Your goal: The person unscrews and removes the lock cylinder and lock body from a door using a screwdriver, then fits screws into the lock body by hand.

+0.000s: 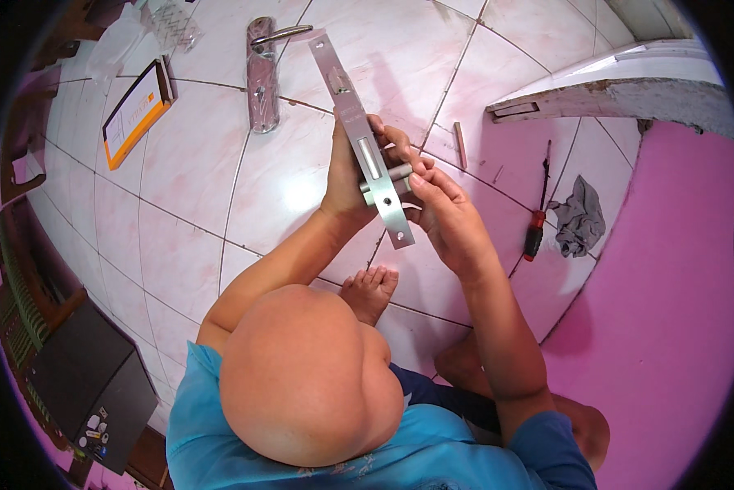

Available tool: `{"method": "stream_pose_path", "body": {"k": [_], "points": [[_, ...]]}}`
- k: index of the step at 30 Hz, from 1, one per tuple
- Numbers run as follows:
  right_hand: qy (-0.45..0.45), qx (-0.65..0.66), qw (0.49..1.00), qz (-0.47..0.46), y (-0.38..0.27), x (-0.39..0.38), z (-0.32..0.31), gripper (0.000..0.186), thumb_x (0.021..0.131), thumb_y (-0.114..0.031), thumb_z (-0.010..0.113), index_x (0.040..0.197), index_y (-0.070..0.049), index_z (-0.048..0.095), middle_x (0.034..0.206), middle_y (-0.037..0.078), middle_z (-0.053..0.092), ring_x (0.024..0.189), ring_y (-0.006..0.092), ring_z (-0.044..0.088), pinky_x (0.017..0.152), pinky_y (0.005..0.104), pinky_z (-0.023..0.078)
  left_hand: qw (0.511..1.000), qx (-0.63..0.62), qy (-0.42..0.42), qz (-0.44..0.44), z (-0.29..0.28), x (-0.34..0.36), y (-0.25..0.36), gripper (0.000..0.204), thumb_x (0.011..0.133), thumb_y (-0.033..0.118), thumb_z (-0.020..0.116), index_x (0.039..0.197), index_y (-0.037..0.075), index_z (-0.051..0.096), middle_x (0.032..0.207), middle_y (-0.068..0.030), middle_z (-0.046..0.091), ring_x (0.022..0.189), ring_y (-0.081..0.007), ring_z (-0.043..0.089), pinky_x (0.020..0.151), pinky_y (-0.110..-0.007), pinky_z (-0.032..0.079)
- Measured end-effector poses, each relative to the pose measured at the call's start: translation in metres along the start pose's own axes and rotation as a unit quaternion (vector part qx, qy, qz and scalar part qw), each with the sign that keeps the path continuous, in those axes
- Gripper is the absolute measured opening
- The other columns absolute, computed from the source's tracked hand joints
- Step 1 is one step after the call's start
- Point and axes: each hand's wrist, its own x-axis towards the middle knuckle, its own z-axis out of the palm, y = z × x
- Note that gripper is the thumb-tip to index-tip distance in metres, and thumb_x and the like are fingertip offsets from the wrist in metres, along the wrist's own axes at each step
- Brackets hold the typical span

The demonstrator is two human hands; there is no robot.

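A mortise lock (351, 114) with a long silver faceplate is held up at a slant above the tiled floor. My left hand (346, 181) is closed around the lock's body, its fingers showing past the faceplate. From the side of the lock, near its lower end, a metal lock cylinder (400, 171) sticks out. My right hand (453, 214) pinches the outer end of that cylinder between thumb and fingers. How deep the cylinder sits in the lock is hidden.
A plastic-wrapped door handle plate (262, 90) lies ahead, with a white and orange box (138, 114) to its left. On the right are a wooden strip (460, 145), a red-black screwdriver (535, 233), a grey cloth (579, 216) and a worn door edge (612, 98).
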Motion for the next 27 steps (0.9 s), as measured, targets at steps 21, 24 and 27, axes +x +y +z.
{"method": "stream_pose_path", "body": {"k": [21, 24, 27], "points": [[0.001, -0.134, 0.989, -0.054, 0.012, -0.002, -0.013, 0.023, 0.100, -0.023, 0.055, 0.099, -0.001, 0.060, 0.087, 0.005, 0.065, 0.078, 0.0122, 0.063, 0.071, 0.0277, 0.052, 0.991, 0.134, -0.008, 0.000, 0.008, -0.001, 0.011, 0.073, 0.095, 0.070, 0.023, 0.083, 0.006, 0.056, 0.072, -0.0087, 0.058, 0.075, -0.0257, 0.064, 0.071, -0.038, 0.053], [0.010, -0.207, 0.976, -0.069, 0.030, 0.000, -0.018, 0.022, 0.099, -0.022, 0.056, 0.099, -0.001, 0.060, 0.087, 0.005, 0.065, 0.078, 0.0121, 0.063, 0.070, 0.0271, 0.052, 0.991, 0.133, -0.004, 0.014, 0.002, -0.002, 0.013, 0.069, 0.097, 0.067, 0.025, 0.086, 0.007, 0.056, 0.071, -0.0099, 0.058, 0.074, -0.0273, 0.064, 0.070, -0.039, 0.053], [0.015, -0.279, 0.960, -0.029, 0.044, -0.004, -0.021, 0.024, 0.098, -0.024, 0.058, 0.099, 0.000, 0.060, 0.086, 0.006, 0.065, 0.079, 0.0113, 0.063, 0.069, 0.0257, 0.051, 0.994, 0.080, -0.062, 0.051, -0.013, -0.001, 0.014, 0.049, 0.101, 0.056, 0.027, 0.100, 0.013, 0.051, 0.077, -0.0103, 0.056, 0.074, -0.0316, 0.064, 0.064, -0.046, 0.056]]}}
